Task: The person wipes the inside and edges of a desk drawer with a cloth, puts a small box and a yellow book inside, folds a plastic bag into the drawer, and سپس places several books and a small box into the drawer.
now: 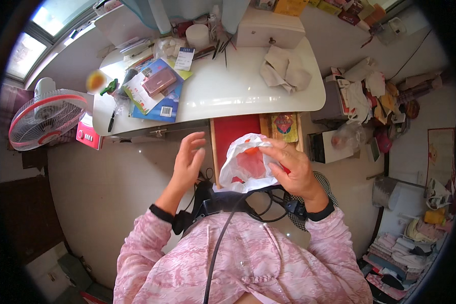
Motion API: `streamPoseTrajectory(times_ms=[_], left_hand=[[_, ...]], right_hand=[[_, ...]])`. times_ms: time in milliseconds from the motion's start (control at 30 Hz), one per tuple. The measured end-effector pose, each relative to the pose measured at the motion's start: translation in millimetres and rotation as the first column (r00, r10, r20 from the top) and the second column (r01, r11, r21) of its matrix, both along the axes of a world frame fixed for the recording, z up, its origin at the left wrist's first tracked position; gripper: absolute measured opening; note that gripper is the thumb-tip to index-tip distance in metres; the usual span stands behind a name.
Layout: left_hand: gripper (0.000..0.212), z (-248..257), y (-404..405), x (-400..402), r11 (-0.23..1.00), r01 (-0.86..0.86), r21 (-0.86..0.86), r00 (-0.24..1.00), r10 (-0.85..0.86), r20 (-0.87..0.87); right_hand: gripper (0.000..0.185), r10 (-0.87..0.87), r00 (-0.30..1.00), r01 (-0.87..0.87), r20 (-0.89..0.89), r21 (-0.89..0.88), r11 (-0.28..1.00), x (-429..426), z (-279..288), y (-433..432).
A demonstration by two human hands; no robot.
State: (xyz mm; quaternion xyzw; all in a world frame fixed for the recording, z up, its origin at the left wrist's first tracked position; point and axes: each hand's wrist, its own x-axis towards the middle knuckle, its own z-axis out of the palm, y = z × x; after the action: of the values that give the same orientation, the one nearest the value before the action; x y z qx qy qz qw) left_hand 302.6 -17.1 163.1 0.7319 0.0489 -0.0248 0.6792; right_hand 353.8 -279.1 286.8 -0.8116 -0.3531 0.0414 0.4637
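Observation:
My right hand [294, 165] grips the rim of a white plastic bag [228, 173] between thumb and fingers. The bag's mouth faces up, and reddish and orange contents [250, 163] show inside; what they are I cannot tell. To the left of the bag, my left hand [190, 157] is raised with its fingers apart and nothing in it. Beneath the bag and beyond it lies a pulled-out drawer [214, 152] with a red bottom [237, 129]. A yellow printed booklet or packet [284, 127] rests in the drawer's right part.
The white desk [220, 95] bears a blue book [163, 108], a pink case [159, 81], a black pen [111, 121] and a beige cloth [285, 70]. A blurred yellow-orange thing [96, 81] shows at its left. A fan [47, 117] stands left; a cable [220, 247] crosses my chest.

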Motion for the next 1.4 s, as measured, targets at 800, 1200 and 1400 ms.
streamPoseTrajectory(times_ms=[800, 1200, 1400], left_hand=[[0.044, -17, -16, 30, 0.627, 0.010, -0.779, 0.935, -0.281, -0.215], [0.045, -14, -11, 33, 0.627, -0.030, -0.778, 0.935, -0.257, -0.244], [0.046, 1, -25, 25, 0.628, -0.046, -0.777, 0.931, -0.256, -0.262]], right_hand=[[0.019, 0.129, 0.939, -0.151, 0.318, 0.046, 0.987, -10, 68, -1], [0.022, 0.351, 0.896, -0.286, 0.274, -0.250, 0.925, -13, 48, 20], [0.024, 0.163, 0.871, -0.161, 0.463, -0.044, 0.986, -10, 46, 35]])
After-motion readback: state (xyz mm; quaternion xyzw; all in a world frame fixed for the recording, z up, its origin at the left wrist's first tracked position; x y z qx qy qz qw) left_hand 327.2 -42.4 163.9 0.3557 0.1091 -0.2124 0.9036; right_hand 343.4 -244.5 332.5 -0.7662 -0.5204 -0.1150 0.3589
